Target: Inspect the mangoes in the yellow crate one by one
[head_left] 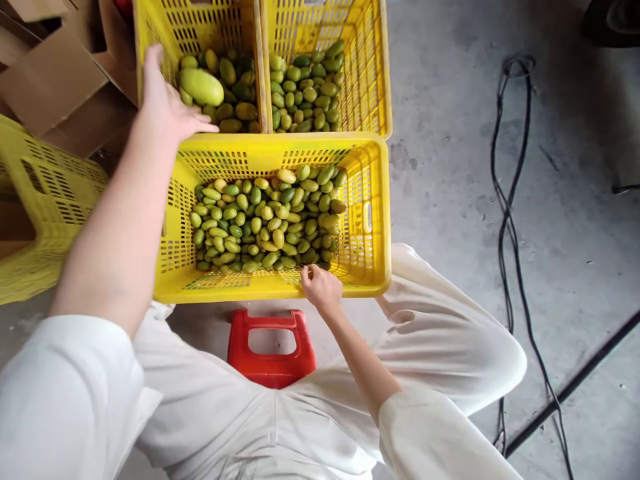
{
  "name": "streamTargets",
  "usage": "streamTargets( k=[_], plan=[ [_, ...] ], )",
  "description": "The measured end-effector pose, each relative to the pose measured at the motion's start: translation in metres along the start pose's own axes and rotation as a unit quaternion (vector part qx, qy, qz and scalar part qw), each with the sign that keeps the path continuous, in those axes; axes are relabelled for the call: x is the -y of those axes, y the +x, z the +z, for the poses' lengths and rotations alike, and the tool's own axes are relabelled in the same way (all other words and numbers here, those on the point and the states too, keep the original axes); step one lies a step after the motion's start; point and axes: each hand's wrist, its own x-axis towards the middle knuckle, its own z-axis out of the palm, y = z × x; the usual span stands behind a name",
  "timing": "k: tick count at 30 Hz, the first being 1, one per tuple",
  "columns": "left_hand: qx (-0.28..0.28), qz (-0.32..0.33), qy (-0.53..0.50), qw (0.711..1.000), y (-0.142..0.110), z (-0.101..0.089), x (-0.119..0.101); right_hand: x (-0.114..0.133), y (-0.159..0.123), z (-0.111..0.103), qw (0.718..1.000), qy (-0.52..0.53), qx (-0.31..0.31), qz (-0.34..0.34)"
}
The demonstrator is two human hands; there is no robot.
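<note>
My left hand [167, 107] reaches over the near left edge of the far left yellow crate [199, 15], thumb and fingers spread and empty. Just beyond the fingers is a pale green oval fruit [201, 87], which looks larger than the others; I cannot tell whether it touches them. Closer to me stands a yellow crate [273, 293] with many small green and yellow oval fruits [267, 223] spread over its bottom. My right hand [321, 287] is closed at this crate's near rim, its fingertips curled inward. What they hold, if anything, is hidden.
Another yellow crate [379, 67] holding green fruits stands at the far right. Cardboard boxes [53, 80] and a tilted yellow crate [55, 193] lie left. A red plastic stool [273, 363] sits between my legs. Black cables [507, 220] run along the concrete floor [440, 167].
</note>
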Motion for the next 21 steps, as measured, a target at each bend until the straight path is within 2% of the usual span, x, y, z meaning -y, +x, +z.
streamTargets(
  k=[1,2,4,7,8,10,11,12,14,16,17,19,21],
  plan=[
    [0.022,-0.055,-0.041,0.997,0.012,-0.010,-0.001,0.000,0.000,0.000,1.000,0.002,-0.002,0.001],
    [0.024,-0.083,-0.051,0.995,0.021,-0.017,0.004,0.000,0.000,0.000,1.000,0.003,-0.003,0.001],
    [0.002,-0.057,-0.050,0.997,0.028,-0.023,0.027,-0.001,0.000,0.001,1.000,0.004,-0.003,0.001],
    [-0.070,0.052,0.015,0.996,0.014,-0.018,0.087,-0.001,0.000,0.001,1.000,0.005,-0.003,0.001],
    [-0.111,0.068,0.057,0.990,0.005,-0.014,0.111,-0.001,0.000,0.001,1.000,0.006,-0.002,0.001],
    [-0.148,0.043,0.175,0.972,-0.020,-0.008,0.159,-0.001,0.001,0.002,1.000,0.006,0.000,0.002],
    [-0.122,0.025,0.256,0.959,-0.034,-0.007,0.181,-0.001,0.001,0.002,1.000,0.005,0.000,0.003],
    [-0.072,0.016,0.335,0.939,-0.048,-0.006,0.203,-0.001,0.001,0.002,1.000,0.005,0.000,0.004],
    [-0.001,-0.016,0.376,0.927,-0.074,-0.007,0.241,-0.001,0.002,0.002,1.000,0.005,-0.005,0.005],
    [0.134,-0.100,0.477,0.863,-0.096,-0.010,0.272,-0.001,0.003,0.003,1.000,0.005,-0.011,0.003],
    [0.174,-0.123,0.520,0.827,-0.104,-0.011,0.284,-0.001,0.003,0.003,1.000,0.004,-0.012,0.002],
    [0.211,-0.103,0.589,0.773,-0.115,-0.010,0.302,0.000,0.004,0.002,1.000,0.001,-0.009,-0.001],
    [0.209,-0.097,0.632,0.740,-0.118,-0.006,0.312,0.001,0.003,0.001,1.000,-0.003,-0.001,-0.003]
  ],
)
